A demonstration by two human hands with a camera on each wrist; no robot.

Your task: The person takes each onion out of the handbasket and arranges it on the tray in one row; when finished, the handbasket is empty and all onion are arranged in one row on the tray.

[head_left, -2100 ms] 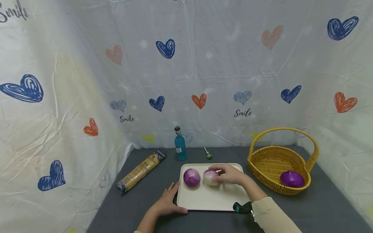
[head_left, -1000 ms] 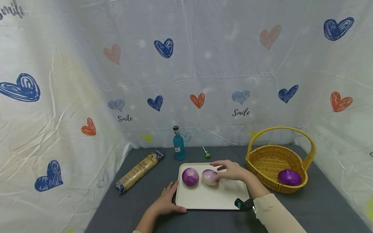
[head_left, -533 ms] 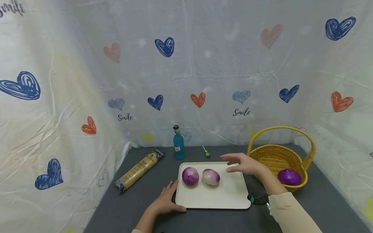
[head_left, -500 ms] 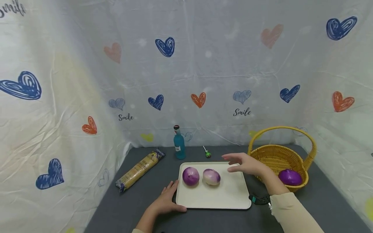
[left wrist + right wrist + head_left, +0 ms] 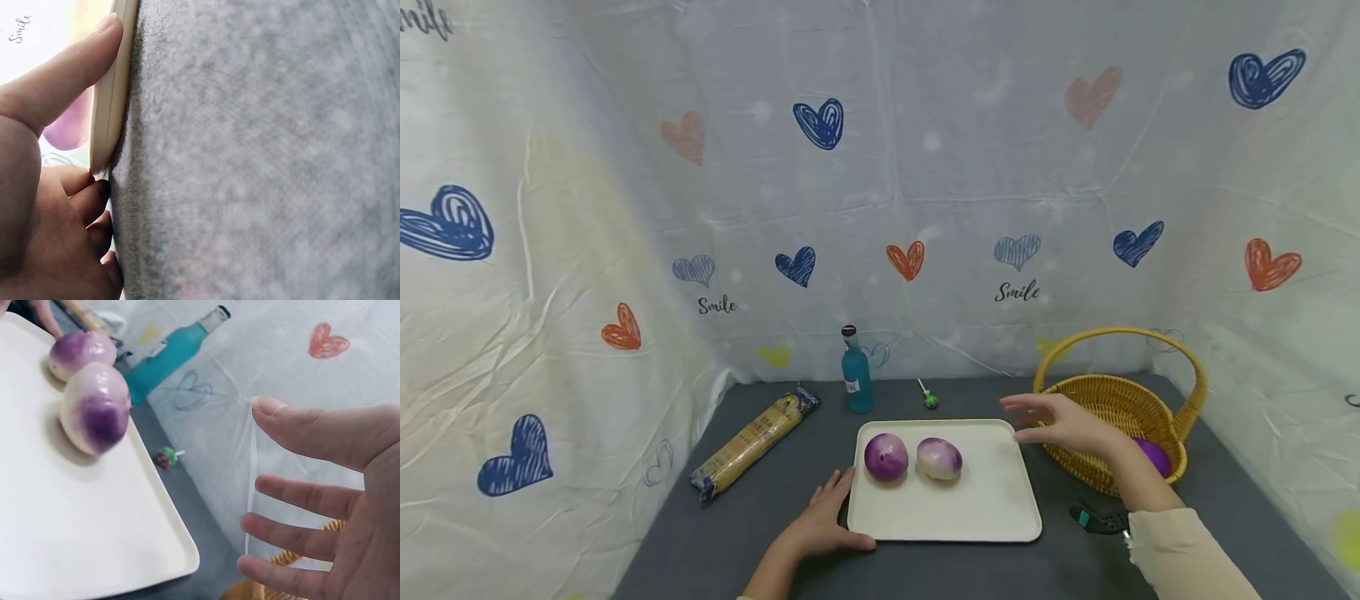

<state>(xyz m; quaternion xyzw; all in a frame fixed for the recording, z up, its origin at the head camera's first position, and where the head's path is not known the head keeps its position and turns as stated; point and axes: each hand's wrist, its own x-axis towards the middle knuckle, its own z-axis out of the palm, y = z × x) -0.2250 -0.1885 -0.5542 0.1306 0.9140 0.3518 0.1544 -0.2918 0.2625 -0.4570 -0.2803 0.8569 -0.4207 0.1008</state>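
Observation:
Two onions sit side by side on a white rectangular tray (image 5: 955, 508): a mostly purple onion (image 5: 886, 457) at left and a white-and-purple onion (image 5: 939, 459) lying on its side at right. My left hand (image 5: 823, 521) rests against the tray's near left corner, thumb along the front edge and fingers at the left side; the left wrist view shows the thumb (image 5: 75, 72) on the tray's rim. My right hand (image 5: 1067, 423) hovers by the tray's far right corner, in front of the basket. Its fingers are apart and hold nothing in the right wrist view.
A yellow wicker basket (image 5: 1078, 477) stands at right with a glossy purple object (image 5: 1153, 457) inside, partly hidden by my right arm. Behind the tray are a blue bottle (image 5: 857, 375) and a green lollipop (image 5: 931, 400). A long noodle packet (image 5: 752, 446) lies at left.
My right hand has let go of the white-and-purple onion and drawn back to the right, toward the basket. Both onions stay on the tray. The left hand keeps its place.

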